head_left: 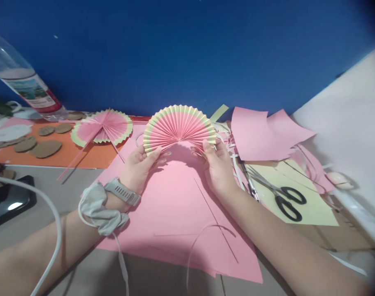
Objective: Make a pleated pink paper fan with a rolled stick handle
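Observation:
A pleated paper fan (179, 125), pink with a green and pale yellow rim, is spread in a half circle between my hands. My left hand (142, 162) pinches its left lower end between thumb and fingers. At the opposite end, my right hand (216, 164) grips the folded edge, thumb in front. Under the fan lie large sheets of pink paper (175, 197), with a thin dark stick (216, 222) and a narrow curved strip on them. A second fan (102, 127), with two pink sticks, rests to the left.
Scissors (282, 197) with black handles and a pen (250, 185) lie on the right, on and beside pale yellow paper (317, 209). Pink paper pieces (261, 133) stand behind them. Cardboard discs (45, 149), a plastic bottle (33, 82) and a phone (17, 201) are at left. A white cable (56, 230) crosses my left forearm.

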`<state>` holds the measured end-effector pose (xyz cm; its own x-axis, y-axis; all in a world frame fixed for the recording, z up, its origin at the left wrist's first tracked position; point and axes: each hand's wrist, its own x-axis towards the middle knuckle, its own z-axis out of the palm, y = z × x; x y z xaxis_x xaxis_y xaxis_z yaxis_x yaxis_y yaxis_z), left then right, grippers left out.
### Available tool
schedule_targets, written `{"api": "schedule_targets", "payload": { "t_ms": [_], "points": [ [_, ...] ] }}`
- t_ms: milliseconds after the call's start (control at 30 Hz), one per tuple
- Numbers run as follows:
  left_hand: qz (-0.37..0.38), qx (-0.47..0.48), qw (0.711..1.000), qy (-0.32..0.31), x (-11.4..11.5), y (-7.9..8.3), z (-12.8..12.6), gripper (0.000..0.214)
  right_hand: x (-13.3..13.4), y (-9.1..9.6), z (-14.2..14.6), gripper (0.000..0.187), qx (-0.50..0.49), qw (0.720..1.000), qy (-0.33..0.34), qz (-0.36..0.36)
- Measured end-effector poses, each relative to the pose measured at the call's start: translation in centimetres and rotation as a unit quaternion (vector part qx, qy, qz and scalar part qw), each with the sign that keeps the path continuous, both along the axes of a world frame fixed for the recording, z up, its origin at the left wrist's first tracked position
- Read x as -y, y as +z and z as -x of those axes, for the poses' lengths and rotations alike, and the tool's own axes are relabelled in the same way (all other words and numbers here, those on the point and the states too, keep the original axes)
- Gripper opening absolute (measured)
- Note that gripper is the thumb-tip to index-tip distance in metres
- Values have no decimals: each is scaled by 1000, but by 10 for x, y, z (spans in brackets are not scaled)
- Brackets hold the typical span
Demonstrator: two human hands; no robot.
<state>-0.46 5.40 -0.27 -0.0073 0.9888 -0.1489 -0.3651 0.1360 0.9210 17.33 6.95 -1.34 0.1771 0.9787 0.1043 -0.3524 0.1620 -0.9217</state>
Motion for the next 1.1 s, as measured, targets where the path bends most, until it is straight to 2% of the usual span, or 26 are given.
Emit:
{"api": "schedule_targets", "payload": {
  "t_ms": [167, 333, 500, 667, 800, 900, 1000, 1100],
  "points": [
    [-26, 16, 999, -18, 0, -2, 0, 35, 6, 0, 3, 23, 34, 996, 76, -12],
    [-41, 16, 999, -24, 2, -3, 0, 34, 8, 0, 4, 26, 65, 994, 85, 0],
    [-72, -27, 996, -42, 3, -7, 0, 23, 8, -1, 2, 22, 109, 988, 103, 21],
    [-83, -41, 995, -48, 4, -9, 1, 23, 9, -2, 2, 18, 120, 984, 132, -11],
    [-51, -39, 995, -76, 6, -9, 0, 28, 9, -3, 3, 21, 120, 985, 126, -20],
    [-44, -33, 994, -98, 8, -7, -2, 30, 9, -3, 3, 31, 141, 985, 90, -27],
    [-37, -30, 994, -98, 10, -3, -6, 33, 11, 0, 3, 39, 171, 982, 50, -56],
    [-35, -33, 993, -109, 11, -2, -8, 36, 13, 2, 3, 46, 195, 976, 42, -89]
  ]
}}
